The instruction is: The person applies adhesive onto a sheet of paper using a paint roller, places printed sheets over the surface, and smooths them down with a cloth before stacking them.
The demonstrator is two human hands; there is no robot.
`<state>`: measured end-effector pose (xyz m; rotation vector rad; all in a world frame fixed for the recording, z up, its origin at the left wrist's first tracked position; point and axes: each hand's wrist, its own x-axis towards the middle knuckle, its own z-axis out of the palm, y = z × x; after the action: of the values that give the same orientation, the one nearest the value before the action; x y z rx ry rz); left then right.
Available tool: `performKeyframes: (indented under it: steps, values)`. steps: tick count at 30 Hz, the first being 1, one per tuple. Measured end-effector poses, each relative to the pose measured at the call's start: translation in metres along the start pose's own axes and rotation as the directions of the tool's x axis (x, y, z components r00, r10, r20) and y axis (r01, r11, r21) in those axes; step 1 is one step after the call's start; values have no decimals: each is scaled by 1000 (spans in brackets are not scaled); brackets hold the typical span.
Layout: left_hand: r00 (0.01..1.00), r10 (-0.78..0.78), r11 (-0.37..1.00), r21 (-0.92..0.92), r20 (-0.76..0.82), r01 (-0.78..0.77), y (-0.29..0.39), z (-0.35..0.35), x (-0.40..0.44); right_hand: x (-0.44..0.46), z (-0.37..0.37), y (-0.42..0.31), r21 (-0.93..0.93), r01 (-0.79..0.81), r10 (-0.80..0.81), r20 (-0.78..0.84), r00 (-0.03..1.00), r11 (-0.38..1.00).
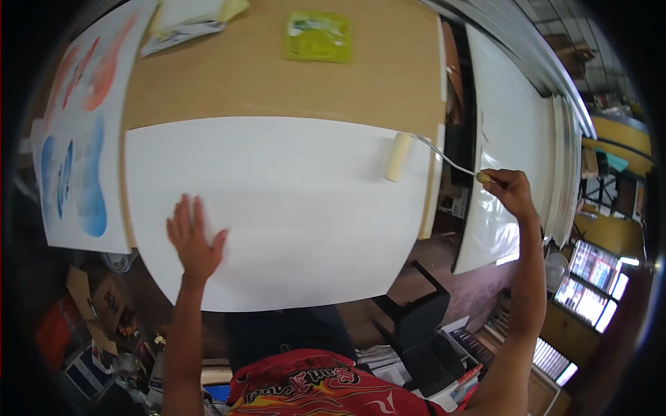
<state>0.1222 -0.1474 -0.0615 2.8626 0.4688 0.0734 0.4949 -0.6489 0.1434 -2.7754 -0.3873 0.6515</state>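
The paint roller (pixel 398 158) is over the right part of a large white sheet (pixel 298 222), its pale sleeve lying crosswise near the sheet's far right corner; whether it presses on the surface or sits just above it, I cannot tell. A bent wire joins 1 end of the sleeve to a short handle (pixel 494 181), and the right hand (pixel 513 194) is closed around that handle, well out past the sheet's edge. The roller should feel light, with a soft sleeve on a stiff wire, so the handle is the place to take hold — the sleeve would squash under fingers. The left hand (pixel 194 243) grips nothing: its fingers are parted, palm down, and it seems to lie on the left part of the sheet. That sheet looks smooth and rather slippery, thin enough to bend or crease, and best held by a flat palm or by its edges. It lies on a brown-topped bench (pixel 263 90) and seems to run past the near side. Farther out on the bench are a green packet (pixel 318 38) and some folded papers (pixel 191 17); to the left hangs or lies a print (pixel 94 187) with red and blue shapes — to the right, a shiny white panel (pixel 506 125).
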Motion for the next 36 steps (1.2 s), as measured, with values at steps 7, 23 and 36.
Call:
performKeyframes:
  steps: [7, 23, 36]
  values:
    - [999, 38, 998, 58, 5, -38, 3, -2, 3, 21, -45, 38, -298, 17, -11, 21, 1000, 954]
    - [998, 58, 997, 51, 23, -59, 1, -4, 3, 64, -14, 4, -359, 210, -204, 54, 977, 909]
    - [998, 25, 964, -267, 63, -7, -12, -14, -6, 102, 79, -153, -318, 540, -553, 55, 831, 780]
